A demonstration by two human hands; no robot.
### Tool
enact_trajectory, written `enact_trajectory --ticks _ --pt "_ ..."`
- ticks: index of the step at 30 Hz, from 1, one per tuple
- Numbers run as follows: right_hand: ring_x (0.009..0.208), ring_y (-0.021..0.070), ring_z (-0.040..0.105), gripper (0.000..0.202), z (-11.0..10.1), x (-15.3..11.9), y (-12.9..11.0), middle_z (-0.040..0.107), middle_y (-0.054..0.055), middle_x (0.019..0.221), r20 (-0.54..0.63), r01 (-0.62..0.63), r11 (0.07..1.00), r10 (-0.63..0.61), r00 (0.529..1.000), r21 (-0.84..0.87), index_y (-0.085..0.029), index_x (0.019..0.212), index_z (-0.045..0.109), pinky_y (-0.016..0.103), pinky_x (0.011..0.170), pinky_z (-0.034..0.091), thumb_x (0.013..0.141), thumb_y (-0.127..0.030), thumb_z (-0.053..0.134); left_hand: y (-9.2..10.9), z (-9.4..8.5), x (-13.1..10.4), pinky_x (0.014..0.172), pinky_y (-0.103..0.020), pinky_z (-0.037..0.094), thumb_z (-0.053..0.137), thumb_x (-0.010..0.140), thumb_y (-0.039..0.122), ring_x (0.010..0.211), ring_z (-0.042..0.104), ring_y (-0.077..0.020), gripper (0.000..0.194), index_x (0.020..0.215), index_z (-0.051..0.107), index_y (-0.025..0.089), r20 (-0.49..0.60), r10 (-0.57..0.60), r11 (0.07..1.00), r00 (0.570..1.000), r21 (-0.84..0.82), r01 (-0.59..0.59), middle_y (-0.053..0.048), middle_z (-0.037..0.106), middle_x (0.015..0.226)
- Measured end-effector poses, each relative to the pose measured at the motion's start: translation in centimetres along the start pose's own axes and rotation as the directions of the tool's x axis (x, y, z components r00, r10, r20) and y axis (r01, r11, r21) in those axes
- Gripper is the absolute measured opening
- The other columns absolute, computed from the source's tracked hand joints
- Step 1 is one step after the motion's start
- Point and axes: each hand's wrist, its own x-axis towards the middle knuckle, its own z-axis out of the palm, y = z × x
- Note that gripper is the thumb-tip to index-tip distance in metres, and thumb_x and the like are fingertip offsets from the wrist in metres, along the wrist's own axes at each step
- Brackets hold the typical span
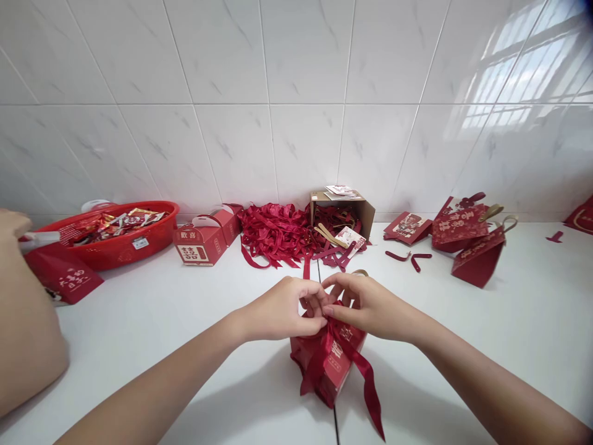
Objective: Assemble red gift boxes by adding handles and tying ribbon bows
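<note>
A red gift box [340, 368] with pale lettering stands on the white table before me. Dark red ribbon [369, 377] is gathered at its top, and its loose tails hang down the near side. My left hand [296, 307] is at the top of the box, its fingers curled in on the ribbon. From the other side my right hand [361, 304] pinches at the same spot, fingertips meeting those of the left. The ribbon between the fingers is mostly hidden. A tan handle loop shows behind my right hand.
Behind lie a heap of red ribbons [275, 232] and a cardboard box [365, 217] with straps and cards. Left are a red basket [134, 244] of packets, red boxes [204, 244] and a brown bag [28, 321]. Several red gift boxes [479, 256] stand right.
</note>
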Motion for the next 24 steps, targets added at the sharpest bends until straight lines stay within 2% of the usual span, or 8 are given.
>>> enact_trajectory --ticks 2,4,7,9,14,19,21,24 --pt "0.067 0.0130 0.060 0.013 0.2 -0.1 0.7 0.064 -0.001 0.078 0.001 0.043 0.997 -0.043 0.999 0.067 -0.022 0.096 0.056 0.023 0.057 0.047 0.083 -0.024 0.058 0.0 -0.2 0.0 0.061 -0.022 0.048 0.057 0.072 0.013 0.067 0.060 -0.0142 0.013 0.083 0.062 0.016 0.018 -0.030 0.999 0.999 0.013 0.029 0.000 0.065 0.073" --pt "0.069 0.0122 0.059 0.009 0.4 -0.6 1.4 0.063 -0.001 0.079 -0.019 0.127 0.990 -0.126 0.992 0.058 -0.023 0.095 0.055 0.023 0.061 0.048 0.086 -0.020 0.054 -0.2 -0.5 -0.1 0.062 -0.022 0.048 0.057 0.072 0.013 0.067 0.061 -0.0142 0.016 0.087 0.061 0.017 0.028 -0.057 0.998 0.998 0.038 0.056 0.001 0.066 0.072" --pt "0.076 0.0123 0.059 0.029 0.7 -1.5 2.3 0.062 0.003 0.091 0.017 0.300 0.945 -0.301 0.954 -0.127 -0.025 0.104 0.064 0.024 0.067 0.049 0.090 -0.013 0.042 -0.4 -1.0 -0.1 0.062 -0.022 0.048 0.057 0.073 0.014 0.068 0.062 -0.0142 0.018 0.089 0.064 0.018 0.047 -0.058 0.995 0.997 0.083 0.054 0.001 0.067 0.074" --pt "0.078 0.0133 0.057 0.040 1.0 -1.8 2.5 0.060 0.006 0.096 0.075 0.373 0.891 -0.366 0.927 -0.260 -0.029 0.112 0.066 0.025 0.067 0.049 0.090 -0.010 0.039 -0.3 -1.4 0.0 0.062 -0.021 0.047 0.057 0.072 0.013 0.069 0.062 -0.0147 0.020 0.088 0.067 0.018 0.048 -0.056 0.990 0.997 0.135 0.049 0.000 0.067 0.075" --pt "0.078 0.0157 0.054 0.034 1.3 -1.6 2.2 0.060 0.007 0.093 0.163 0.447 0.800 -0.419 0.894 -0.399 -0.029 0.107 0.072 0.025 0.065 0.047 0.089 -0.013 0.048 0.1 -2.1 0.2 0.061 -0.021 0.046 0.056 0.069 0.010 0.067 0.062 -0.0147 0.026 0.088 0.070 0.020 0.000 -0.077 0.973 0.997 0.220 0.075 0.001 0.068 0.072" --pt "0.078 0.0152 0.055 0.038 1.1 -1.5 2.5 0.059 0.007 0.094 0.160 0.469 0.802 -0.442 0.883 -0.371 -0.029 0.108 0.072 0.025 0.066 0.047 0.087 -0.008 0.048 -0.2 -1.8 0.3 0.062 -0.022 0.045 0.050 0.069 0.007 0.069 0.061 -0.0148 0.025 0.080 0.068 0.019 0.153 0.003 0.984 0.988 0.176 -0.030 0.001 0.067 0.075" --pt "0.079 0.0147 0.055 0.039 1.1 -1.4 2.9 0.059 0.006 0.094 0.168 0.471 0.807 -0.440 0.882 -0.356 -0.030 0.108 0.072 0.025 0.067 0.048 0.087 -0.006 0.048 -0.4 -1.7 0.4 0.062 -0.022 0.045 0.051 0.070 0.008 0.070 0.059 -0.0149 0.020 0.079 0.065 0.019 0.179 0.005 0.979 0.984 0.201 -0.041 0.000 0.065 0.076" --pt "0.078 0.0135 0.054 0.038 1.2 -1.2 3.5 0.057 0.007 0.096 0.162 0.530 0.790 -0.506 0.847 -0.307 -0.027 0.107 0.072 0.024 0.066 0.048 0.086 -0.005 0.050 -0.6 -1.6 0.7 0.064 -0.023 0.045 0.054 0.071 0.013 0.072 0.056 -0.0148 0.016 0.084 0.060 0.019 0.206 -0.021 0.967 0.978 0.254 -0.033 0.001 0.060 0.080"
